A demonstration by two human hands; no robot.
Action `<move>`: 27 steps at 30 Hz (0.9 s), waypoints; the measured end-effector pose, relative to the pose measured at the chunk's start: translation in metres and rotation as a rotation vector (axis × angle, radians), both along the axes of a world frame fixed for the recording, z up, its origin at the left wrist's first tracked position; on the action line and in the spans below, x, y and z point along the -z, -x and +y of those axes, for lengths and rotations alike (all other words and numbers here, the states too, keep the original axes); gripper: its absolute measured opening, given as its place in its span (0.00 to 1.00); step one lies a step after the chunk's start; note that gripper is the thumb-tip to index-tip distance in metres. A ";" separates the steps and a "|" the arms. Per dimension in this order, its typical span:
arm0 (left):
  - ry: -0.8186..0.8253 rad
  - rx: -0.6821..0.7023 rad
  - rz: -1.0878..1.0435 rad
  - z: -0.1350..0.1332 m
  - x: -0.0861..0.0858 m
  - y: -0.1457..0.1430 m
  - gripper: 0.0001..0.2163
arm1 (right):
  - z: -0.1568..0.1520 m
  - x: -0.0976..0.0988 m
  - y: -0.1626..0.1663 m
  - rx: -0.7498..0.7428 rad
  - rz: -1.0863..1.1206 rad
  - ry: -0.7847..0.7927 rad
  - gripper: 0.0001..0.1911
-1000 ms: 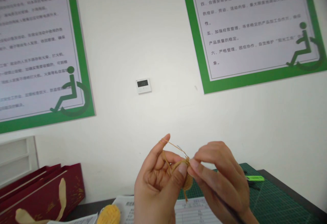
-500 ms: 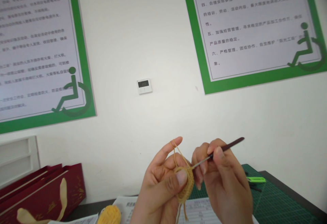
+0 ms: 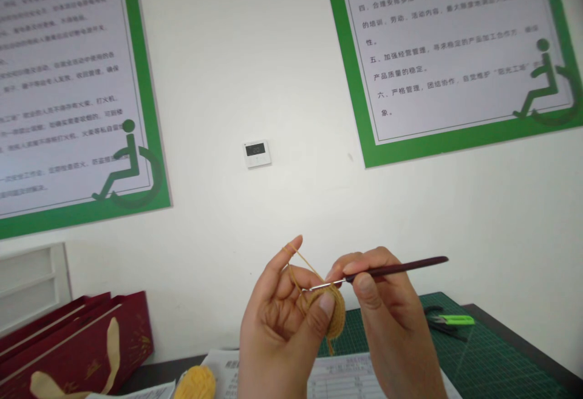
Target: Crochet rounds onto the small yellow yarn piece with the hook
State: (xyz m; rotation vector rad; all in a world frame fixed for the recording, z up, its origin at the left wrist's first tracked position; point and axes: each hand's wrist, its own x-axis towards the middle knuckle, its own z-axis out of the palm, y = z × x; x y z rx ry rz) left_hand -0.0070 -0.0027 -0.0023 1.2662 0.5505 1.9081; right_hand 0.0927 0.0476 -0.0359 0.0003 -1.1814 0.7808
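My left hand (image 3: 282, 320) pinches a small round crochet piece (image 3: 336, 320) in tan yarn between thumb and fingers. A strand of yarn (image 3: 306, 260) loops over its raised index finger and runs down to the piece. My right hand (image 3: 387, 308) grips a crochet hook (image 3: 396, 267) with a dark red handle, held like a pen. The hook's metal shaft lies across the top edge of the piece, its tip pointing left near my left fingers. A short yarn tail hangs below the piece.
A yellow ball of yarn (image 3: 195, 382) sits on printed sheets (image 3: 341, 378). Right of them lies a green cutting mat (image 3: 492, 356) with a bright green cutter (image 3: 456, 320). Dark red gift bags (image 3: 91, 344) stand at left. Behind is a wall with a thermostat (image 3: 257, 153) and posters.
The hook has swung flatter, and its tip has moved left across the piece's top edge. My left hand has shifted slightly left, with its index finger still raised.
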 end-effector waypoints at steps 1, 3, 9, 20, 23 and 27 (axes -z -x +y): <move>0.000 0.000 0.000 0.000 0.000 0.000 0.27 | 0.000 0.000 0.000 0.020 0.012 -0.002 0.05; -0.001 0.007 0.003 -0.001 0.000 -0.001 0.26 | 0.000 0.000 -0.001 0.011 0.044 0.005 0.06; -0.033 -0.022 0.000 -0.001 0.001 -0.001 0.24 | 0.002 -0.005 -0.006 -0.072 0.036 0.013 0.07; -0.034 -0.079 0.018 0.000 0.001 -0.003 0.23 | -0.003 -0.009 -0.018 0.199 -0.054 -0.203 0.06; -0.037 -0.086 0.026 0.000 0.002 -0.002 0.23 | -0.002 -0.009 -0.023 0.260 -0.103 -0.271 0.07; -0.048 -0.094 0.053 0.000 0.003 -0.001 0.23 | -0.002 -0.010 -0.028 0.387 -0.186 -0.401 0.09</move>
